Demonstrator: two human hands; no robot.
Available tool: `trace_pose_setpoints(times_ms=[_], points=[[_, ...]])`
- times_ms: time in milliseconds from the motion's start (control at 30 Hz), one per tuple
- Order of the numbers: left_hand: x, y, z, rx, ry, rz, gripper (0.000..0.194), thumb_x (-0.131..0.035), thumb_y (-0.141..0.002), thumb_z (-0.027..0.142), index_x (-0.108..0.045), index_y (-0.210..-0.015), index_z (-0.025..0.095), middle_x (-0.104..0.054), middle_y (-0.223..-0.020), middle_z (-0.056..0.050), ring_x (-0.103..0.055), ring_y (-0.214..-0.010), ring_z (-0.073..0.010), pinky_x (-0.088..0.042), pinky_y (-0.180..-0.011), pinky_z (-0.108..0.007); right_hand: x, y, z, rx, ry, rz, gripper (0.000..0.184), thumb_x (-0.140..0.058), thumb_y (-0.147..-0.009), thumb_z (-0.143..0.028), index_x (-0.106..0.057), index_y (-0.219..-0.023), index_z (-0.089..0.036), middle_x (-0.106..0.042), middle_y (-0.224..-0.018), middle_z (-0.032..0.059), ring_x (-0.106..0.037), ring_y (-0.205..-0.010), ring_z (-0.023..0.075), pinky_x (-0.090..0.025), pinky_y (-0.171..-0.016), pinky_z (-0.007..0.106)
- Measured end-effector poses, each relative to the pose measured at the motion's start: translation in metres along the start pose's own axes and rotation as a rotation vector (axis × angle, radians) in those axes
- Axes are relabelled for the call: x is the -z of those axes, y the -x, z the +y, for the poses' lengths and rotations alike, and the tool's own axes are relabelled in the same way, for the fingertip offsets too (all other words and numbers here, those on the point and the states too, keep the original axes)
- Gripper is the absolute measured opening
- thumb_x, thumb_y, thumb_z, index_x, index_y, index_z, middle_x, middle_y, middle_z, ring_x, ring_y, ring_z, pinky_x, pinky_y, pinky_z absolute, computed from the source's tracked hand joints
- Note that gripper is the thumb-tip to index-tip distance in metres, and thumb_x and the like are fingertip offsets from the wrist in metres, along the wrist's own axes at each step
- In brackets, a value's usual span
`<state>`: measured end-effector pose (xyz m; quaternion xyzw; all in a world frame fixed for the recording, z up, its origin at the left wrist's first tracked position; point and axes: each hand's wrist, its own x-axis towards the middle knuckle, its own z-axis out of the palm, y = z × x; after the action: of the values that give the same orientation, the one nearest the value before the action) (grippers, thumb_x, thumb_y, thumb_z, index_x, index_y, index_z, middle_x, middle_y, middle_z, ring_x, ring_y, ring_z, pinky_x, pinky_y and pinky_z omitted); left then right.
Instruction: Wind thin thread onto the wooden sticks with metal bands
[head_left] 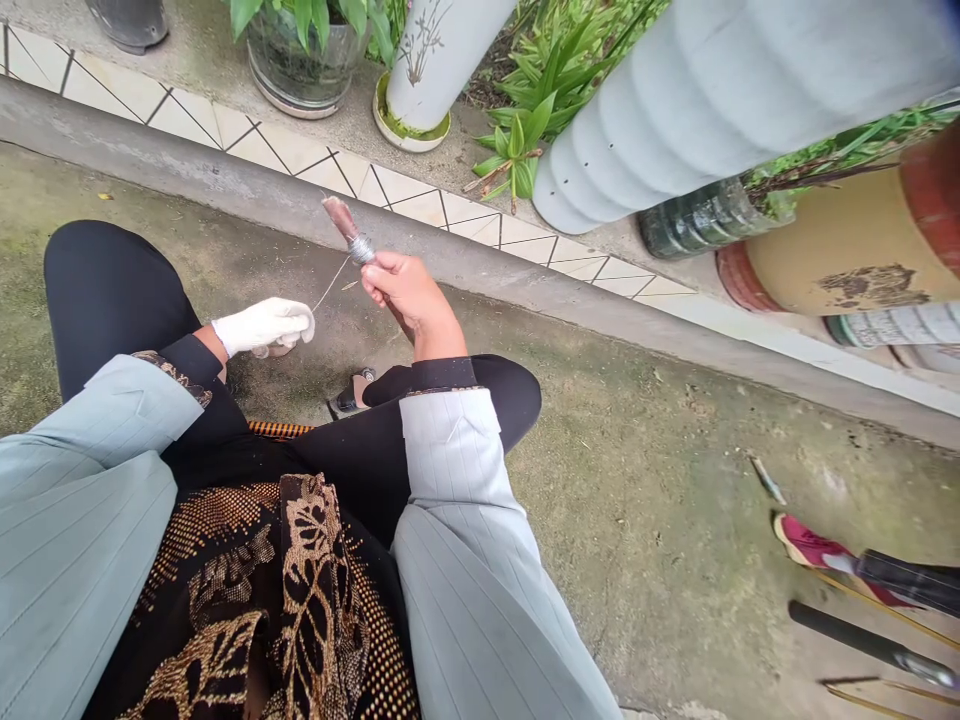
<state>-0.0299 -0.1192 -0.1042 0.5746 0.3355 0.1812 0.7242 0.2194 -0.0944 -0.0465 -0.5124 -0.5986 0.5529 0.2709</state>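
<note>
My right hand (pixel 401 295), bare, grips a short brownish stick (pixel 341 216) with a rough upper end. Silvery wire (pixel 361 249) is wound in several turns around it, just above my fingers. From the coil a thin taut strand (pixel 330 283) runs down and left to my left hand (pixel 266 325). That hand wears a white glove, and its fingers are closed on the strand. Both hands are in front of my knees, apart from each other. The lower part of the stick is mostly hidden behind my right hand and wrist.
A tiled ledge (pixel 420 207) crosses ahead, bearing a glass planter (pixel 304 60), a white pot (pixel 442 60), a tall ribbed grey pot (pixel 637 130) and a tan pot (pixel 832 240). At right, another person's red shoe (pixel 810 540) is near a dark rod (pixel 847 630) on the concrete floor.
</note>
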Motion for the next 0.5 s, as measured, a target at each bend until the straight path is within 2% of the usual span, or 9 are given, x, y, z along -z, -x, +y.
trace_pose_setpoints(times_ms=[33, 100, 200, 267, 333, 433, 500], points=[[-0.002, 0.001, 0.002, 0.023, 0.007, -0.031, 0.031, -0.062, -0.087, 0.041, -0.065, -0.077, 0.012, -0.05, -0.054, 0.0, -0.04, -0.045, -0.0062, -0.036, -0.042, -0.017, 0.0, -0.003, 0.003, -0.06, 0.096, 0.056, 0.025, -0.062, -0.085, -0.041, -0.061, -0.086, -0.016, -0.052, -0.065, -0.0022, -0.042, -0.056, 0.0084, -0.034, -0.055, 0.021], [-0.005, 0.002, 0.007, 0.017, 0.027, -0.057, 0.031, -0.063, -0.087, 0.041, -0.065, -0.076, 0.012, -0.052, -0.055, -0.001, -0.039, -0.045, -0.0057, -0.037, -0.043, -0.018, -0.002, -0.007, 0.008, -0.176, 0.333, 0.079, 0.017, -0.062, -0.085, -0.033, -0.063, -0.083, -0.016, -0.053, -0.065, -0.0012, -0.044, -0.059, 0.01, -0.035, -0.058, 0.024], [-0.004, 0.003, 0.01, -0.039, 0.03, -0.037, 0.03, -0.065, -0.085, 0.039, -0.065, -0.074, 0.011, -0.06, -0.064, -0.004, -0.04, -0.047, -0.005, -0.039, -0.047, -0.019, -0.009, -0.011, 0.012, -0.275, 0.63, -0.021, 0.012, -0.062, -0.083, -0.026, -0.067, -0.081, -0.016, -0.056, -0.066, 0.0005, -0.047, -0.063, 0.0122, -0.034, -0.062, 0.026], [-0.002, 0.003, 0.009, -0.046, 0.016, -0.012, 0.029, -0.066, -0.084, 0.038, -0.066, -0.076, 0.01, -0.064, -0.071, -0.006, -0.043, -0.049, -0.0051, -0.039, -0.048, -0.019, -0.014, -0.01, 0.012, -0.333, 0.733, -0.177, 0.01, -0.063, -0.082, -0.025, -0.069, -0.079, -0.017, -0.058, -0.064, 0.0012, -0.049, -0.062, 0.0124, -0.034, -0.063, 0.027], [0.0, 0.003, 0.007, -0.037, -0.005, 0.016, 0.029, -0.065, -0.083, 0.038, -0.066, -0.076, 0.01, -0.063, -0.07, -0.005, -0.044, -0.049, -0.0054, -0.04, -0.048, -0.019, -0.018, -0.008, 0.01, -0.393, 0.761, -0.406, 0.007, -0.067, -0.079, -0.022, -0.07, -0.076, -0.017, -0.058, -0.06, 0.0001, -0.048, -0.058, 0.0116, -0.034, -0.061, 0.027], [0.001, 0.001, 0.005, -0.033, -0.021, 0.073, 0.031, -0.068, -0.081, 0.041, -0.065, -0.074, 0.011, -0.063, -0.068, -0.004, -0.044, -0.048, -0.005, -0.04, -0.047, -0.018, -0.019, -0.003, 0.006, -0.387, 0.628, -0.761, 0.007, -0.07, -0.076, -0.023, -0.069, -0.074, -0.016, -0.053, -0.053, -0.0038, -0.045, -0.052, 0.0091, -0.035, -0.058, 0.025], [0.001, -0.001, 0.004, -0.045, -0.005, 0.124, 0.034, -0.07, -0.078, 0.044, -0.063, -0.073, 0.011, -0.063, -0.069, -0.004, -0.044, -0.047, -0.0045, -0.04, -0.046, -0.017, -0.017, 0.0, 0.001, -0.3, 0.446, -0.908, 0.012, -0.071, -0.076, -0.027, -0.067, -0.074, -0.015, -0.052, -0.054, -0.0053, -0.043, -0.051, 0.0073, -0.035, -0.056, 0.023]])
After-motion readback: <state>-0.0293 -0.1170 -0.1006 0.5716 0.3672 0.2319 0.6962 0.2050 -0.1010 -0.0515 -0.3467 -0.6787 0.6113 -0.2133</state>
